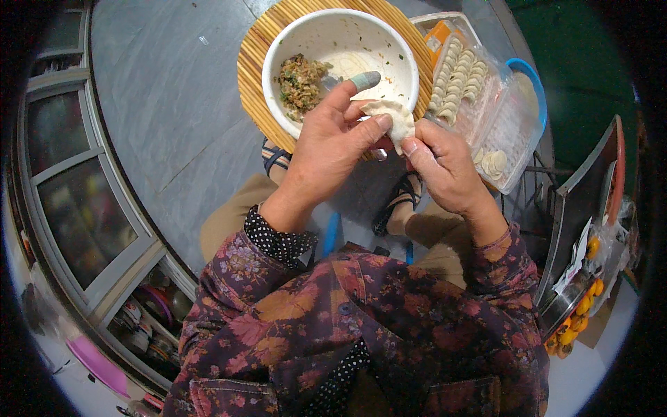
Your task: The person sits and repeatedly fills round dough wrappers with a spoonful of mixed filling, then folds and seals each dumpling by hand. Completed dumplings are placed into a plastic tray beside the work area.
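Observation:
A folded dumpling (393, 115) with a pinched, curved edge is held between both hands, over the near right rim of a white bowl. My left hand (333, 140) grips its left side, the thumb pressed on the dough and a grey-green cover on the raised index finger. At the lower right end of the dough, my right hand (443, 161) pinches the edge between thumb and fingers. The white bowl (268, 78) holds a mound of chopped filling (302, 83) at its left. A shiny metal tip (380, 154), perhaps a utensil's handle, shows below my left hand.
A round slatted board (252, 68) carries the bowl. Clear plastic trays at right hold rows of finished dumplings (461, 73) and a few round wrappers (492, 162). A blue-rimmed container (542, 99) stands beside them. Glass-fronted cabinets (86, 187) line the left; orange fruits (578, 318) lie lower right.

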The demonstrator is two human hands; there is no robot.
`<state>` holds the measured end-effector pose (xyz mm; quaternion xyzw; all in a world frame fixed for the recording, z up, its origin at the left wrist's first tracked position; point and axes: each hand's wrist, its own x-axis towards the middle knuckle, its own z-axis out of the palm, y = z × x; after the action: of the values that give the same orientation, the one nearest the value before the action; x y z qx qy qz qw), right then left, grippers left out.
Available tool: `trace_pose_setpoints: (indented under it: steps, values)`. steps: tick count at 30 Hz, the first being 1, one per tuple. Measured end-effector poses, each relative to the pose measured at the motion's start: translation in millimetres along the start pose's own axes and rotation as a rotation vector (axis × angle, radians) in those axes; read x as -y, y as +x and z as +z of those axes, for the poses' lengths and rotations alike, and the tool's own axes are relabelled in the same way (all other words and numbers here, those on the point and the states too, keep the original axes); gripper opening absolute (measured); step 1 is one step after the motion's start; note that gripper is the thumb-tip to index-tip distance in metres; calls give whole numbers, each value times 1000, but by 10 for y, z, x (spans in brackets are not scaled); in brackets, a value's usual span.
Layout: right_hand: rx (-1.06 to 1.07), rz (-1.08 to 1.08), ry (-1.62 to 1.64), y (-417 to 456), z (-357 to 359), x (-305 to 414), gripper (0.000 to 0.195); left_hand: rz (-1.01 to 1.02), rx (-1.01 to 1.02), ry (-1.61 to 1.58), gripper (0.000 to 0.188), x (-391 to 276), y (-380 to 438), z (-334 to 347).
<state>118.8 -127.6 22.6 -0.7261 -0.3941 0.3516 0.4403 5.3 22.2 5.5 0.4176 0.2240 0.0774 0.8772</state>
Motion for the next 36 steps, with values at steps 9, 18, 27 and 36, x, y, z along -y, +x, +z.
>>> trace_pose_setpoints:
  steps: [9,18,27,36]
  values:
    - [5,143,167,-11,-8,65,25,38,-46,-72,47,-23,4,31]
    - [-24,66,108,-13,50,-22,21,66,-17,-84,47,-15,5,48]
    - [-95,205,59,6,-31,-44,27,154,-52,-50,43,17,35,79]
    - [-155,-5,-73,39,-37,60,54,255,-76,288,44,123,48,200]
